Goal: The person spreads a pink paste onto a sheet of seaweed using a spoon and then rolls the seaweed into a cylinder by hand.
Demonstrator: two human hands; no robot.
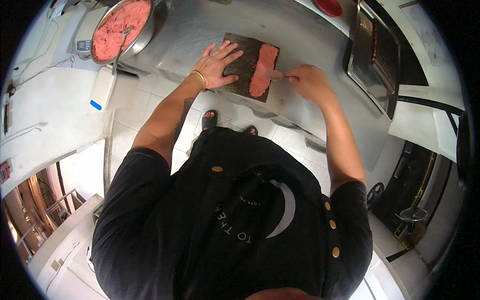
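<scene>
A dark green-brown sheet, like seaweed (241,65), lies flat on the steel table near its front edge. Along its right side runs a thick strip of pink paste (261,82). My left hand (216,65) is spread with its fingers on the sheet's left part, palm down. In my right hand (311,82), just right of the strip, the handle of a spoon (273,75) is gripped. The spoon's bowl touches the paste at the strip's right edge, and some paste seems to cling to it.
At the far left a metal bowl (145,42) holds much more pink paste, with another spoon (121,46) standing in it. Beside it is a scale (83,46). A dark tray (372,87) lies on the table's right, with a red bowl (329,7) behind. The steel table (195,22) ends close before me.
</scene>
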